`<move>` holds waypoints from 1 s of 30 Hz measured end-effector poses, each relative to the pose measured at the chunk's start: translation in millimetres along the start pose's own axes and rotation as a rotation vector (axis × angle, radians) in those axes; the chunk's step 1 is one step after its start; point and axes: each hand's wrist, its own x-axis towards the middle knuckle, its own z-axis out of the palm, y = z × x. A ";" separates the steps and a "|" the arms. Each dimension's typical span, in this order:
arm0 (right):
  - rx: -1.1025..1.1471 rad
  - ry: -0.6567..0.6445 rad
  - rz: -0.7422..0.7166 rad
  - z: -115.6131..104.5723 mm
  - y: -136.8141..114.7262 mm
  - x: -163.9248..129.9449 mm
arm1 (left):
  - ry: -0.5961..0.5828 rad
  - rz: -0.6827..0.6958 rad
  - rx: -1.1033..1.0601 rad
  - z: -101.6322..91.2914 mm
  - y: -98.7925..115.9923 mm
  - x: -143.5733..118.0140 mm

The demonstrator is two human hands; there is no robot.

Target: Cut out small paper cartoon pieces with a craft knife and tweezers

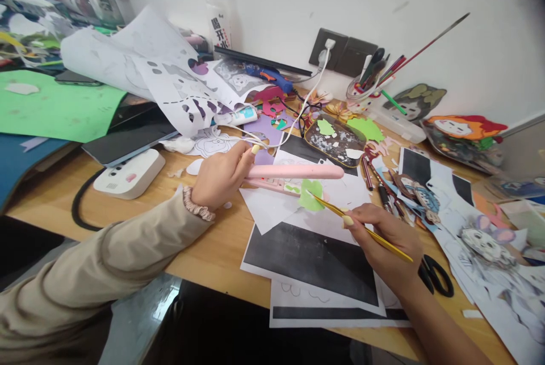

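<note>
Our left hand (pixel 221 175) wraps its fingers around the pink hair straightener (pixel 293 172), whose tip points toward three o'clock above the printed sheets (pixel 310 257). Our right hand (pixel 385 243) pinches yellow tweezers (pixel 361 227), whose tips at ten o'clock grip a green paper scrap (pixel 310 194) just below the straightener.

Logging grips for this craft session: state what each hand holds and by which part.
Left hand grips a pink corded tool at its cable end. Right hand pinches yellow tweezers mid-length; their tips hold a green paper piece.
</note>
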 end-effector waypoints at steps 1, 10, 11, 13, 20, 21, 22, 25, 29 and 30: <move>0.000 -0.002 0.004 0.0 -0.3 -0.1 | 0.001 0.000 -0.001 -0.3 0.1 0.0; 0.001 -0.016 -0.006 0.3 -1.6 -2.0 | -0.006 -0.009 -0.024 -2.1 0.7 -0.4; 0.009 -0.018 -0.012 0.5 -1.5 -2.2 | -0.006 -0.010 -0.022 -2.1 0.6 -0.4; 0.024 -0.021 -0.024 0.6 -1.5 -2.7 | -0.008 -0.009 -0.018 -2.0 0.6 -0.3; 0.035 -0.023 -0.029 0.7 -2.0 -5.1 | -0.012 -0.015 -0.040 -1.6 0.9 -0.7; 0.036 -0.021 -0.035 1.3 -2.0 -5.4 | -0.011 -0.015 -0.046 -1.4 0.7 -0.6; 0.035 -0.020 -0.042 2.1 -2.1 -5.6 | -0.011 -0.017 -0.054 -1.3 0.4 -0.4; 0.028 -0.043 -0.080 6.9 -2.8 -5.8 | -0.011 -0.027 -0.125 -1.6 -1.8 1.2; 0.050 -0.104 -0.138 14.4 -4.8 -4.8 | 0.064 -0.056 -0.182 -4.3 -6.5 4.8; 0.060 -0.109 -0.142 15.6 -5.3 -4.5 | 0.084 -0.065 -0.173 -4.8 -7.5 5.6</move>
